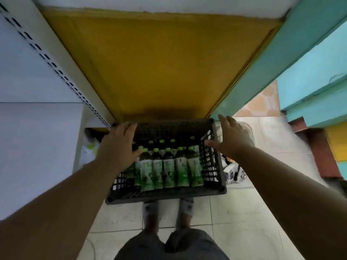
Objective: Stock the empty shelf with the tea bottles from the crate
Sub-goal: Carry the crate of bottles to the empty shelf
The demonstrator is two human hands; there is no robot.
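We take the step in hand to be the first reach into the black latticed plastic crate (212,162), low in the middle of the frame, since the flat mustard-yellow shelf (159,62) above it carries nothing yet. Our left hand (117,142) lies spread over the crate's upper left corner, fingers straight, thumb reaching toward a green cap; it grasps nothing. Our right hand (228,138) hovers released over the right wall, fingers splayed (whether it touches the rim we cannot tell).

To do this well, we would close each hand around a bottle's shoulder below the cap, lift straight up so neighbours are not dragged along, and set the first ones at the back of the shelf, at the top of the frame, filling forward.

The dark tea bottles with green caps and green-and-white wrap labels (169,169) lie packed side by side in the crate, a second row of caps showing behind them. They look like smooth, slim plastic cylinders, likely slippery at the label. The crate's walls are open grid, rigid, with rounded corner posts. The shelf looks matte and slightly worn at its edges. Pale square floor tiles (234,209) fill the bottom of the frame.
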